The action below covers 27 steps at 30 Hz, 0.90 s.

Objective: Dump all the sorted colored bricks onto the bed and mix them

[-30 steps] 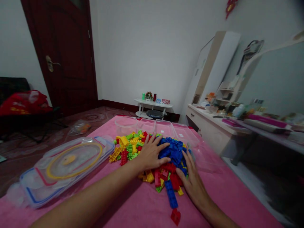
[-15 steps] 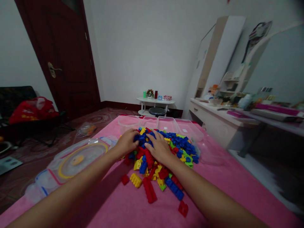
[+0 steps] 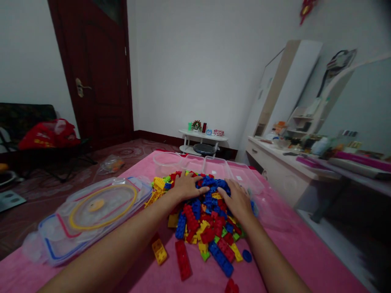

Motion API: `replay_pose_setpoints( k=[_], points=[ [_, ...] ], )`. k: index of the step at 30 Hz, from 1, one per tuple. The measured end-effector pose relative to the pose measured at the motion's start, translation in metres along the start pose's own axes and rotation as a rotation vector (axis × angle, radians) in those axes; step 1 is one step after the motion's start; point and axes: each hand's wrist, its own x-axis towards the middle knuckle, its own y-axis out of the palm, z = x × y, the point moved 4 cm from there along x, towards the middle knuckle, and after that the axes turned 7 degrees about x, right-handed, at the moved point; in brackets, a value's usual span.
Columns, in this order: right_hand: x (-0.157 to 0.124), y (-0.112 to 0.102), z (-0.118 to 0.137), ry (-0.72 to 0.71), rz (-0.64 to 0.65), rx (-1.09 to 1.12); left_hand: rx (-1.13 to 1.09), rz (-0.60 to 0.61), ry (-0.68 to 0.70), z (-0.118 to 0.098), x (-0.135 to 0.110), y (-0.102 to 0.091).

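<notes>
A heap of plastic building blocks (image 3: 207, 221) in red, blue, yellow and green lies on a pink cloth (image 3: 137, 268). My left hand (image 3: 187, 188) rests on the heap's left side, fingers stretched out and thumb pointing right. On the right side, my right hand (image 3: 237, 199) lies over the blocks with its fingers spread. Blue blocks (image 3: 210, 189) show between the two thumbs. Nearer to me lie a long red block (image 3: 183, 260), a long blue block (image 3: 221, 259) and a yellow block (image 3: 159, 251). Whatever is under my palms is hidden.
Clear plastic containers (image 3: 215, 165) stand in a row behind the heap. Stacked clear lids (image 3: 100, 215) with coloured rims lie at the left. A dresser (image 3: 284, 158) stands to the right; a small white table (image 3: 203, 133) is by the far wall.
My left hand has moved right across the heap, uncovering yellow blocks at its left. My right hand has shifted right, and the blocks between the hands are spread differently. The view has tilted slightly.
</notes>
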Motion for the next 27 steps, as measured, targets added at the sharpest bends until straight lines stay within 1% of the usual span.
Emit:
replay_pose_setpoints(
  k=[1, 3, 5, 7, 10, 12, 14, 17, 19, 21, 22, 24, 25, 27],
  points=[
    [0.0, 0.007, -0.003, 0.02, 0.034, 0.012, -0.002, 0.0, 0.019, -0.002, 0.0, 0.002],
    [-0.001, 0.02, -0.001, 0.039, 0.087, 0.066, 0.0, -0.004, 0.051, -0.005, -0.002, 0.003],
    [-0.001, 0.027, 0.01, 0.01, 0.119, 0.147, -0.001, 0.011, 0.098, -0.005, -0.006, 0.002],
    [-0.002, 0.029, 0.026, -0.053, 0.156, 0.246, -0.003, 0.039, 0.189, -0.006, -0.013, -0.003],
    [-0.008, 0.022, 0.047, -0.147, 0.243, 0.368, 0.01, 0.054, 0.329, -0.005, -0.03, -0.018],
    [-0.016, 0.012, 0.055, -0.194, 0.304, 0.379, 0.028, 0.029, 0.351, 0.0, -0.048, -0.031],
    [-0.03, -0.004, 0.055, -0.223, 0.327, 0.31, 0.045, -0.005, 0.339, 0.008, -0.072, -0.043],
    [-0.057, -0.032, 0.036, -0.203, 0.29, 0.142, 0.039, 0.012, 0.375, 0.02, -0.116, -0.051],
    [-0.078, -0.046, 0.013, -0.117, 0.262, 0.079, 0.032, 0.037, 0.351, 0.026, -0.142, -0.048],
    [-0.094, -0.053, -0.014, 0.007, 0.251, 0.041, 0.037, 0.041, 0.271, 0.029, -0.16, -0.04],
    [-0.1, -0.052, -0.027, 0.064, 0.258, 0.033, 0.045, 0.038, 0.223, 0.03, -0.164, -0.036],
    [-0.105, -0.046, -0.045, 0.153, 0.264, 0.057, 0.064, 0.029, 0.134, 0.028, -0.164, -0.026],
    [-0.104, -0.041, -0.051, 0.181, 0.258, 0.094, 0.075, 0.032, 0.102, 0.026, -0.16, -0.022],
    [-0.096, -0.031, -0.054, 0.208, 0.197, 0.208, 0.077, 0.053, 0.068, 0.021, -0.148, -0.016]
  ],
)
